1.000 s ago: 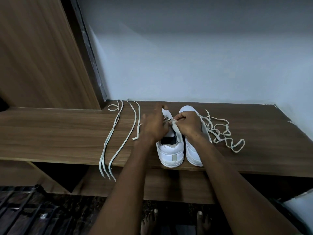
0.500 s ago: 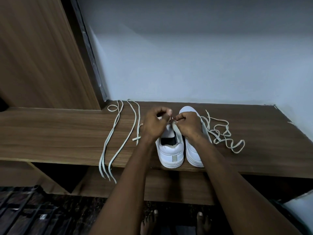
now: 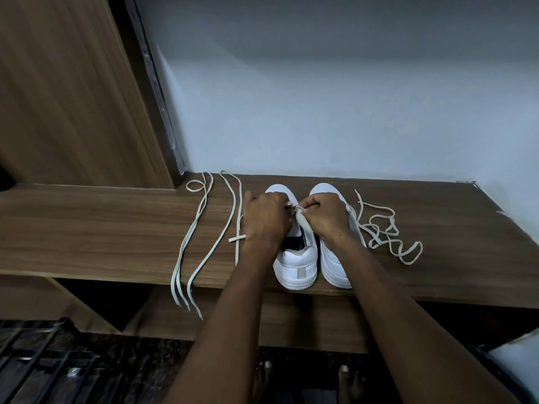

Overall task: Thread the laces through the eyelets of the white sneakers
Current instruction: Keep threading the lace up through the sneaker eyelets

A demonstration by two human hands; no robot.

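Two white sneakers stand side by side on a wooden shelf (image 3: 116, 228), heels toward me: the left sneaker (image 3: 296, 266) and the right sneaker (image 3: 335, 269). My left hand (image 3: 264, 218) lies over the left sneaker's eyelet area, fingers curled on a lace end. My right hand (image 3: 323, 212) pinches the same lace near its tip over the gap between the shoes. The eyelets are hidden under my hands. A loose lace (image 3: 204, 228) lies stretched out to the left. The lace (image 3: 385, 231) trailing from my right hand lies tangled to the right.
A wooden panel (image 3: 64, 91) rises at the left and a pale wall (image 3: 320, 97) stands behind the shelf. The loose lace's ends hang over the shelf's front edge (image 3: 186, 298). Below are a dark floor, a black metal grate (image 3: 43, 360) and my toes (image 3: 264, 371).
My left hand has lowered from a raised pinch back onto the left sneaker's eyelets. My right hand stayed near the shoe tongue, still pinching the lace. Both sneakers kept their place.
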